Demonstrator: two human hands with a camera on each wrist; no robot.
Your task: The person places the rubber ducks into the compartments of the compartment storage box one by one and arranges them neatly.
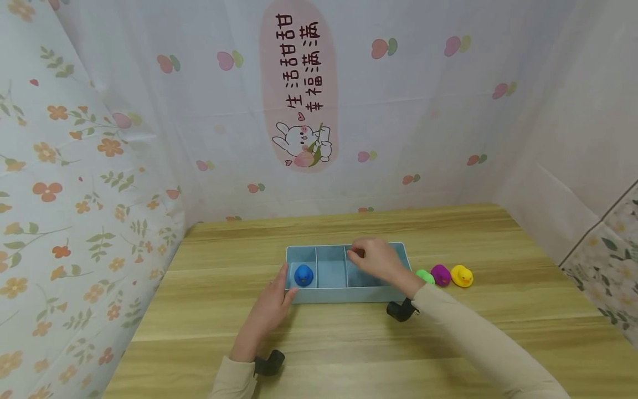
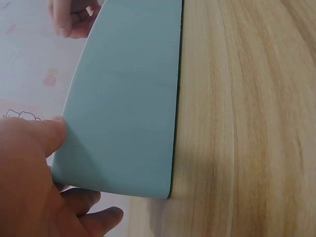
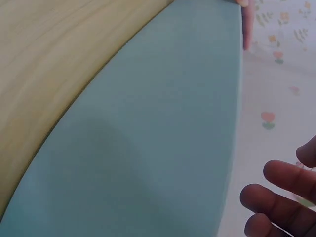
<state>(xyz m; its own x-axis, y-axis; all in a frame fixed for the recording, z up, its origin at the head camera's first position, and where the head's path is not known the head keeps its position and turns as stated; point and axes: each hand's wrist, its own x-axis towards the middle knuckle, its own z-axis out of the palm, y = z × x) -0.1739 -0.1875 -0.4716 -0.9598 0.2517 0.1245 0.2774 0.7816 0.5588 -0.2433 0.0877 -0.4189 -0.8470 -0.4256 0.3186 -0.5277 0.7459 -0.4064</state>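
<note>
A light blue divided box (image 1: 339,295) lies on the wooden table. In its leftmost compartment sits a blue rubber duck (image 1: 303,276). My left hand (image 1: 271,305) grips the box's left end, the thumb at the front rim and the fingers along the side; the left wrist view shows the thumb and fingers (image 2: 101,220) around that corner. Over the right part of the box hovers my right hand (image 1: 377,259), hiding some of the inside. Its fingers (image 3: 286,177) are loosely bent and apart in the right wrist view, with nothing visible among them.
To the right of the box, a green toy (image 1: 425,276), partly hidden by the right wrist, a purple toy (image 1: 441,275) and a yellow rubber duck (image 1: 462,276) stand in a row. Patterned cloth (image 1: 209,138) hangs behind the table and at its sides.
</note>
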